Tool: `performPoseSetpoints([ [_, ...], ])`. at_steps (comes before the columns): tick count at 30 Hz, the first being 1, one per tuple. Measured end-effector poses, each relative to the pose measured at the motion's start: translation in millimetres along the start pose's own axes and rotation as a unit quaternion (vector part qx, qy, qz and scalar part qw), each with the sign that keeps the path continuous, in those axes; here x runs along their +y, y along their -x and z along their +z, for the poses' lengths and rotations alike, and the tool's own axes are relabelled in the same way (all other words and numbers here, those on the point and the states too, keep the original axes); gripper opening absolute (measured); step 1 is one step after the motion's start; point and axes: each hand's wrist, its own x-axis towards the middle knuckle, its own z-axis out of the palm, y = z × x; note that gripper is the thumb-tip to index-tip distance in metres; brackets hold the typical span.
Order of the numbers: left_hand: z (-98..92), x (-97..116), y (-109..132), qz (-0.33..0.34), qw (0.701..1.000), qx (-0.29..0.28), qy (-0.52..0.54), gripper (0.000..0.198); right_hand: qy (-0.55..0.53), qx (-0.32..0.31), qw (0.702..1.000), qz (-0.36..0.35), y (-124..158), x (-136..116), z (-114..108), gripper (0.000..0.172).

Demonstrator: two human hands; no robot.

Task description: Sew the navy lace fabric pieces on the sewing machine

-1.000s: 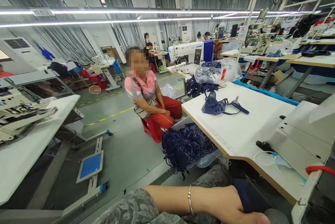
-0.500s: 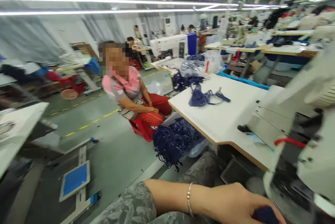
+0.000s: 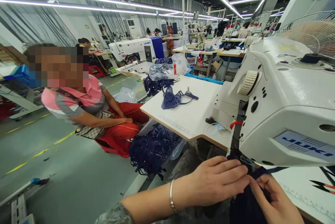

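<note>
Pinching navy fabric (image 3: 244, 201) flat under the Juki sewing machine (image 3: 285, 112) head: left hand (image 3: 217, 184) fingers closed on it, right hand (image 3: 274, 201) gripping its edge, apparently aligning.

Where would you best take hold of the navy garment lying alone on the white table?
Take the navy garment by its bunched body, coming from above: it lies loosely heaped on the white table, clear of other things, while its thin strap trails right and gives a poor grip.

Head camera looks forward-down, close over the sewing machine (image 3: 285, 102).
</note>
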Motion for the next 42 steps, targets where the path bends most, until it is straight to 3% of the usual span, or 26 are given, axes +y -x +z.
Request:
performPoseSetpoints([
  [2,0.4,-5.0,0.0,0.061,0.996,-0.060,-0.036,0.031,-0.013,0.011,1.000,0.002,-5.4,2.2,6.6,0.042],
  [5,8.4,-6.5,1.5,0.061,0.992,-0.096,-0.061,0.029,-0.039,0.030,0.999,0.022,-10.7,-1.5,9.8,0.041],
  [13,33.8,-4.8,11.1,0.013,0.995,-0.091,-0.046,0.045,-0.077,-0.007,0.997,0.009,0.3,-3.0,-5.3,0.030],
  [17,35.6,-2.0,14.4,-0.002,0.994,-0.093,-0.053,0.047,-0.067,0.009,0.998,-0.007,1.6,-7.7,-10.2,0.025],
  [25,33.1,8.4,13.5,-0.045,0.989,-0.097,-0.102,0.048,0.039,-0.071,0.995,-0.061,-26.5,-27.3,-18.7,0.025],
  [29,34.2,7.7,12.1,-0.046,0.989,-0.089,-0.108,0.047,0.061,-0.063,0.992,-0.090,-30.6,-25.7,-19.4,0.029],
  [42,36.2,10.4,10.9,-0.056,0.990,-0.089,-0.095,0.047,0.101,-0.029,0.991,-0.086,-32.8,-22.5,-15.9,0.034],
])
